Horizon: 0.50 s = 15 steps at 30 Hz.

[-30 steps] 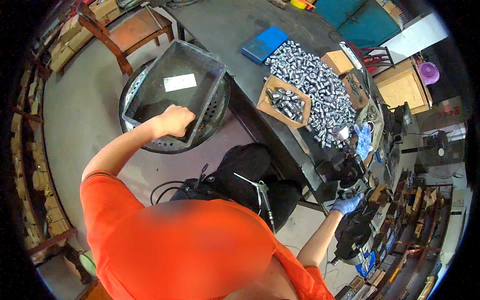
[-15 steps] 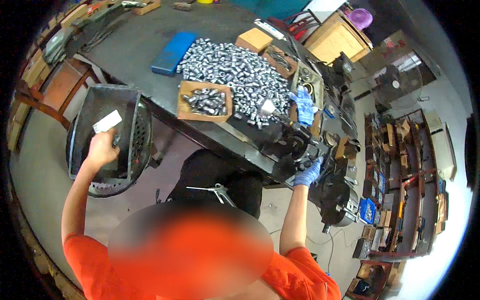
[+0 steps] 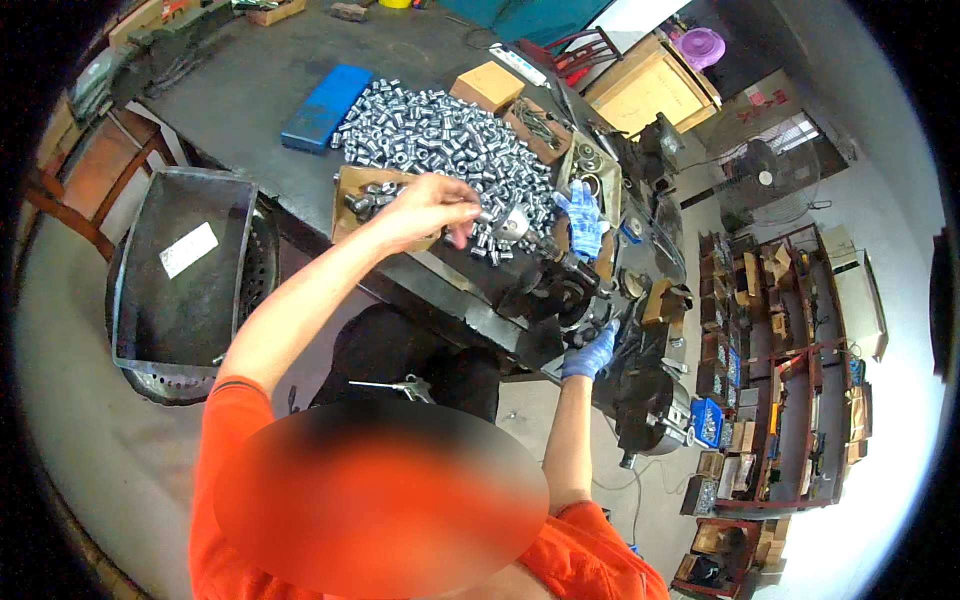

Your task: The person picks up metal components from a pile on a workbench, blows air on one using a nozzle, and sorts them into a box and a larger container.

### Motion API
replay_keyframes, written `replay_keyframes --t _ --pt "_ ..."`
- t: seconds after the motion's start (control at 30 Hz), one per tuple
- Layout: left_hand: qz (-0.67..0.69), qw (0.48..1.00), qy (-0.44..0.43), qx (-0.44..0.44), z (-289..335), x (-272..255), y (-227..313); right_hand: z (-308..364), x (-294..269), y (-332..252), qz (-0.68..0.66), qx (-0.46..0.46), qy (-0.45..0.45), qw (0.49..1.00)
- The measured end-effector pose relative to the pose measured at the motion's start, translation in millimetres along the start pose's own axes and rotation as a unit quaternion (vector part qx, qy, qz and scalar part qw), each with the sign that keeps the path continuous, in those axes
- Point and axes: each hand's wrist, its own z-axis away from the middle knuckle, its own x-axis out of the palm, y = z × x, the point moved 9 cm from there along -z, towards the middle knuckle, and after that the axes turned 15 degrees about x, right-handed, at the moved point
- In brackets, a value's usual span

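Observation:
My bare left hand (image 3: 432,212) is over the right part of a cardboard box (image 3: 346,215) of small metal parts, at the near edge of a heap of silver metal sleeves (image 3: 440,135). Its fingers are bent and apart, and I see nothing clearly held in them. The fingertips are close to a clear guard (image 3: 514,224) on a dark bench machine (image 3: 560,288). On the machine's near right side, my right hand (image 3: 592,352), in a blue glove, is closed around a dark handle, mostly hidden by the fingers.
At left stands a black bin (image 3: 180,300) with a white label (image 3: 188,250) inside. A blue case (image 3: 327,108), a yellow block (image 3: 487,86) and a blue glove (image 3: 583,222) lie on the workbench (image 3: 240,110). An air gun (image 3: 410,388) rests across my lap. Shelving (image 3: 785,370) stands right.
My left hand has left the black bin and swung up and right to the heap. The label lies in the bin. My right hand stays at the machine; the whole view has shifted slightly.

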Motion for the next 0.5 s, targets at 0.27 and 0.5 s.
replay_keyframes --t 0.27,0.5 --pt "0.022 0.999 -0.010 -0.038 -24 6 -47 10 11 1 -0.016 0.004 -0.048 0.999" --pt "0.015 0.998 -0.043 -0.033 -30 12 -39 27 -3 -17 0.022 0.010 -0.021 0.999"
